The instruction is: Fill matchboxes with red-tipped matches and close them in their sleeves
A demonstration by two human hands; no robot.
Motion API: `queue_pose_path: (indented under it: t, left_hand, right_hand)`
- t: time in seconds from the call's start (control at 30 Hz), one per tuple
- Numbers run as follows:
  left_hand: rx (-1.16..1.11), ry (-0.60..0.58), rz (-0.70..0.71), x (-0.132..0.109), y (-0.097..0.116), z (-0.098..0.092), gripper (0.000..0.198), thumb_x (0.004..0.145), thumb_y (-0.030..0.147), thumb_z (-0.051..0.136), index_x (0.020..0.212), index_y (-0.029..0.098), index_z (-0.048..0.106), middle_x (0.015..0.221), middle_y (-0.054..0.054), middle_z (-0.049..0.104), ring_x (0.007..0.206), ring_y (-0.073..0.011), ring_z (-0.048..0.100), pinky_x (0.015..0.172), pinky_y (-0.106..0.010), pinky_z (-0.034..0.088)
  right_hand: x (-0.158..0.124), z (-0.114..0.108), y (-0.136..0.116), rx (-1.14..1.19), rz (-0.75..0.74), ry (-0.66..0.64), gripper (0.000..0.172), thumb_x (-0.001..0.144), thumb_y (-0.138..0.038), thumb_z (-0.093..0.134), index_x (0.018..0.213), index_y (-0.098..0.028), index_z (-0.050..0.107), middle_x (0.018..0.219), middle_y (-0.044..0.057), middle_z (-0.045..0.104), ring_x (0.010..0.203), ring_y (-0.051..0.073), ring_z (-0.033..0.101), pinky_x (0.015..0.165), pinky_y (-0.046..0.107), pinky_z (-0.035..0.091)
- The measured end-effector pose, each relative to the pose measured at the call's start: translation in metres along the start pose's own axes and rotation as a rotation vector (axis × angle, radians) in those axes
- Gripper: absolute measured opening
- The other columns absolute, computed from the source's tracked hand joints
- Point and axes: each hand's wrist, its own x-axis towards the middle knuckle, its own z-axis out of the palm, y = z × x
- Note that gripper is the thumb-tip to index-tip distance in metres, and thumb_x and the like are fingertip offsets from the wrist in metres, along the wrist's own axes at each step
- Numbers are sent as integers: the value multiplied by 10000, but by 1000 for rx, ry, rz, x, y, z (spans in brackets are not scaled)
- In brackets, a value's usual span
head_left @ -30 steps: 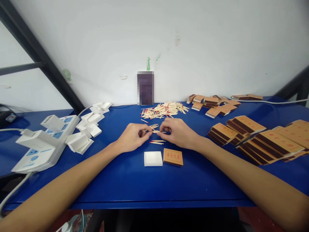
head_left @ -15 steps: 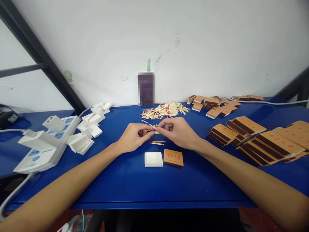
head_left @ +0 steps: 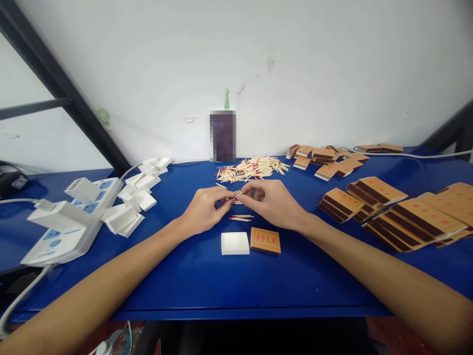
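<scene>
My left hand (head_left: 205, 209) is closed, thumb and forefinger pinched at the ends of a few matches (head_left: 238, 192). My right hand (head_left: 271, 202) pinches the other ends, so the fingertips nearly meet. The fingers partly hide these matches. Just below the hands a few loose matches (head_left: 242, 218) lie on the blue table. Nearer to me lies a white matchbox tray (head_left: 235, 244), and to its right an orange matchbox sleeve (head_left: 265, 240) with red print. Behind the hands spreads a big heap of red-tipped matches (head_left: 254, 168).
White matchbox trays (head_left: 136, 197) are scattered at the left, beside a white power strip (head_left: 74, 222) with chargers. Orange matchbox sleeves (head_left: 325, 160) lie at the back right, with larger stacks of them (head_left: 414, 217) in front. A dark pixelated rectangle (head_left: 223, 135) stands against the wall.
Both hands stay pinched over the same spot, with only slight finger movement. The tray, the sleeve and the heap of matches have not moved.
</scene>
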Motion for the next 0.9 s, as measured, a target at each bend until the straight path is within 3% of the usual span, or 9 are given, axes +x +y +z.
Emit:
queue_pose_path:
  t: [0.13,0.27,0.5,0.67,0.9]
  left_hand:
    - [22,-92,12,-2,-2,0,170,917,164,570,996,163,720,903,-49,717,773,-138,662,693,-252,519]
    - [-16,-144,17,-2,-3,-3,186,927,192,569,1029,173,724,943,-51,717,824,-140,669,731,-255,523]
    - [-11,-283,-21,-4,-1,-18,204,909,230,548,969,162,731,818,-32,661,672,-110,595,623,-227,462]
    - [1,-393,-25,-5,-1,-22,186,820,167,564,931,162,713,649,25,574,543,-80,495,556,-204,399]
    - [-55,-429,-82,-5,0,-20,141,812,187,581,885,166,699,530,63,507,469,-68,456,527,-194,370]
  right_hand:
    - [0,-4,5,-112,-100,-17,102,829,-243,626,794,-172,690,711,0,641,578,92,516,575,235,381]
    - [-2,-7,11,-237,-88,-119,105,831,-214,605,764,-182,679,583,-38,558,535,86,457,550,236,318]
    - [-5,-12,13,-293,-96,-280,119,847,-217,588,783,-176,680,520,-60,498,483,79,407,543,243,289]
    - [-5,-13,10,-270,-114,-311,137,859,-232,575,779,-181,675,490,-74,450,462,78,382,541,248,279]
    - [-5,-15,12,-234,-131,-343,137,861,-250,581,771,-194,667,513,-77,416,473,80,345,544,253,272]
